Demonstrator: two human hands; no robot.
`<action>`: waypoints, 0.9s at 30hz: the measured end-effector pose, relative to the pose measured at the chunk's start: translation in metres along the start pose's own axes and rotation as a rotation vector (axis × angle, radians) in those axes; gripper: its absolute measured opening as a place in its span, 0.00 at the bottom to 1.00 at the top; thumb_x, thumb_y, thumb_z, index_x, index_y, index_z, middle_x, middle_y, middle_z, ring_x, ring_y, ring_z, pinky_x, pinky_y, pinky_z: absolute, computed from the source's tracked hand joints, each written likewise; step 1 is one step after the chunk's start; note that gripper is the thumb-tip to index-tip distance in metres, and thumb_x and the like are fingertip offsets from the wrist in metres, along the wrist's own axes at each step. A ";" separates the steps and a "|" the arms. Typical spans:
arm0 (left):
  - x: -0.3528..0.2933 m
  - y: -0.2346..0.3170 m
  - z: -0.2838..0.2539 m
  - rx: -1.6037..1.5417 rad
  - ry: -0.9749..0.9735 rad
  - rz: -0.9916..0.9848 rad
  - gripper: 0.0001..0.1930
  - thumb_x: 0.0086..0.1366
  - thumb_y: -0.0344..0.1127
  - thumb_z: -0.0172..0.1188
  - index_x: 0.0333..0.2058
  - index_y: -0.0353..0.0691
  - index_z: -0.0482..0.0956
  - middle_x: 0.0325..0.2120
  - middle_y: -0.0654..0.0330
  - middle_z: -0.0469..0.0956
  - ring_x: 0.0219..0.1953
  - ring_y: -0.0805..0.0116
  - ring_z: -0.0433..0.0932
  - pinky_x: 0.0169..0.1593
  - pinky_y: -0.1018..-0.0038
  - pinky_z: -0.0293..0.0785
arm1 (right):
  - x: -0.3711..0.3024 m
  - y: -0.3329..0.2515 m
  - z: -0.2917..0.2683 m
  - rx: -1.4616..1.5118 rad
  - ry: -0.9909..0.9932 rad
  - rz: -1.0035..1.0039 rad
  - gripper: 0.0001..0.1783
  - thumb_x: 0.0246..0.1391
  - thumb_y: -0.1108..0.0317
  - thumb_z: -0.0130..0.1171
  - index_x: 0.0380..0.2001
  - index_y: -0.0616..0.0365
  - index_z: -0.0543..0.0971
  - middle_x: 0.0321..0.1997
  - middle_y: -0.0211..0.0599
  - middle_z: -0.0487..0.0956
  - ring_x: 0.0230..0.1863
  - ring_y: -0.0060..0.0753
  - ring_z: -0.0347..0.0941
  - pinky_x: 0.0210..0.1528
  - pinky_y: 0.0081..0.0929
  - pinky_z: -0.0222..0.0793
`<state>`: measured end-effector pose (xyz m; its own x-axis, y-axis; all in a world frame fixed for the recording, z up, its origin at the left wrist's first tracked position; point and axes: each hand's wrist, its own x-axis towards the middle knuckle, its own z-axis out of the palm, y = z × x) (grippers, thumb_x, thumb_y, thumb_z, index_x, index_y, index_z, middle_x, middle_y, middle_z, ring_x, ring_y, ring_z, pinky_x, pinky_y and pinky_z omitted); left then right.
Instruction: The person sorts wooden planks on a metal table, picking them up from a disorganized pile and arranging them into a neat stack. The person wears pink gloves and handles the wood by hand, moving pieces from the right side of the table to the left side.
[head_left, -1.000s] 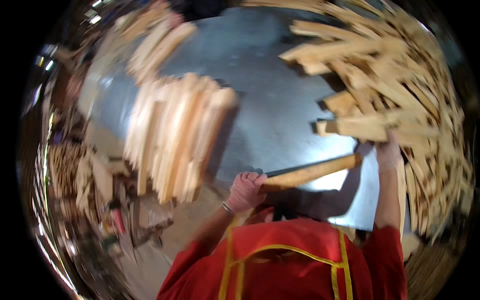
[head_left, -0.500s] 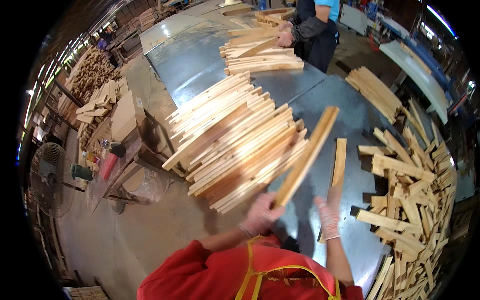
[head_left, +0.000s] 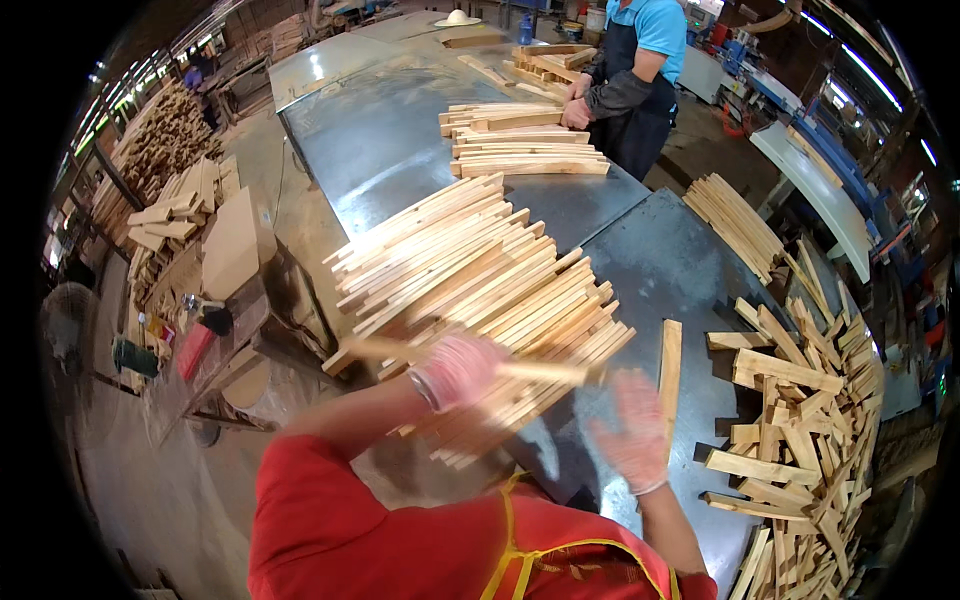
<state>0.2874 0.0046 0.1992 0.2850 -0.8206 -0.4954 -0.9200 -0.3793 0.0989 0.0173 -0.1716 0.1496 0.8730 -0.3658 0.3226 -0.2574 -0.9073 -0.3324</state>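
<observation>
My left hand (head_left: 460,372), in a pale see-through glove, is closed around a wooden strip (head_left: 545,372). The strip lies nearly crosswise above a row of wooden strips (head_left: 470,270) set side by side on the metal table (head_left: 385,150). Motion smears this hand and the strip. My right hand (head_left: 636,432), gloved too and somewhat blurred, is open with its fingers apart over the table. Close beside its fingertips a single wooden strip (head_left: 671,375) lies on the metal; the hand hides its lower end.
A large jumbled heap of wooden pieces (head_left: 790,440) spreads along the right side. Another neat row of strips (head_left: 735,228) lies beyond it. Across the table a co-worker in a blue shirt (head_left: 640,45) handles stacked strips (head_left: 530,160). A board-topped stand (head_left: 240,240) is at left.
My left hand has moved left over the row, and its strip has swung from pointing away to nearly crosswise. My right hand's fingers have spread. The co-worker's hands have come down onto the stacked strips.
</observation>
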 end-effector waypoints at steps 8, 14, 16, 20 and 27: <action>0.061 -0.171 0.107 0.200 0.593 -0.328 0.39 0.66 0.57 0.66 0.73 0.60 0.65 0.62 0.49 0.74 0.62 0.56 0.76 0.61 0.59 0.77 | -0.112 0.142 0.058 -0.333 -0.120 1.105 0.52 0.48 0.53 0.75 0.73 0.60 0.65 0.68 0.59 0.73 0.71 0.58 0.68 0.72 0.48 0.66; 0.066 -0.171 0.102 0.142 0.316 -0.483 0.41 0.69 0.54 0.63 0.75 0.47 0.58 0.57 0.49 0.76 0.55 0.54 0.80 0.54 0.60 0.79 | -0.107 0.135 0.071 0.137 -0.177 1.213 0.52 0.50 0.50 0.72 0.73 0.58 0.61 0.55 0.60 0.83 0.56 0.61 0.81 0.58 0.48 0.77; 0.056 -0.153 0.106 0.332 0.589 -0.459 0.45 0.69 0.59 0.61 0.76 0.43 0.55 0.64 0.47 0.72 0.59 0.53 0.78 0.57 0.57 0.77 | -0.104 0.118 0.089 0.517 0.016 1.182 0.45 0.53 0.50 0.69 0.70 0.55 0.66 0.50 0.57 0.85 0.49 0.55 0.84 0.50 0.44 0.78; 0.071 -0.070 0.109 -0.092 0.608 -0.129 0.41 0.66 0.51 0.68 0.71 0.39 0.64 0.62 0.44 0.73 0.60 0.46 0.76 0.61 0.53 0.75 | -0.100 0.054 0.156 1.028 0.092 1.123 0.38 0.60 0.58 0.66 0.68 0.58 0.64 0.44 0.43 0.83 0.40 0.32 0.77 0.44 0.32 0.76; 0.064 0.078 0.134 -0.203 0.778 0.312 0.38 0.57 0.47 0.71 0.63 0.36 0.71 0.58 0.45 0.73 0.60 0.43 0.74 0.64 0.52 0.72 | -0.040 0.001 0.140 0.634 -0.722 0.664 0.41 0.59 0.50 0.61 0.70 0.60 0.67 0.58 0.64 0.81 0.60 0.61 0.78 0.64 0.46 0.72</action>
<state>0.1975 -0.0203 0.0597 0.1986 -0.9315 0.3046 -0.9422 -0.0960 0.3209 0.0401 -0.1291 0.0127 0.7299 -0.3417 -0.5920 -0.6770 -0.2416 -0.6952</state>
